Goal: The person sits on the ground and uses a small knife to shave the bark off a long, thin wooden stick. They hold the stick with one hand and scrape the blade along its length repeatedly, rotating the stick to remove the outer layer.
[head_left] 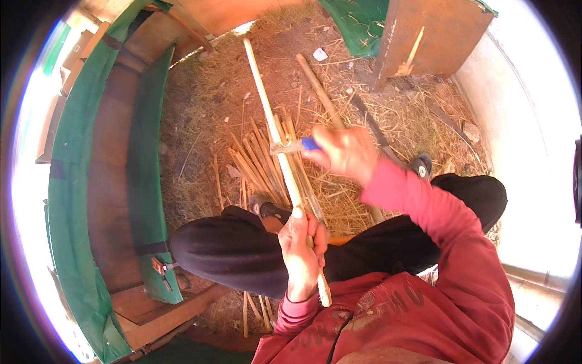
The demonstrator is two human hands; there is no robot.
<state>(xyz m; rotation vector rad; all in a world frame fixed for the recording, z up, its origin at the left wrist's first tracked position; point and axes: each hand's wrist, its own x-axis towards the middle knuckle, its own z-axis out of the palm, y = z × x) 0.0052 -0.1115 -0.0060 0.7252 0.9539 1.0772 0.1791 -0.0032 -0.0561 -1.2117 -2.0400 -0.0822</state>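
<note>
Your left hand grips the pale stick, aslant before you; your right hand clasps the blue-handled knife against it. Shaving appears underway; the remainder cannot be determined.

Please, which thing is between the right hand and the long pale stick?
In the head view, a blue-handled knife lies there: the right hand holds it, and its blade crosses the pale stick.

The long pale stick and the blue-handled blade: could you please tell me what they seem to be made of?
The long pale stick looks like bare wood or bamboo, given its straw-yellow colour. The blue-handled blade seems dull metal, judging by its flat grey face; the bright blue handle suggests plastic, though that's uncertain.
</note>
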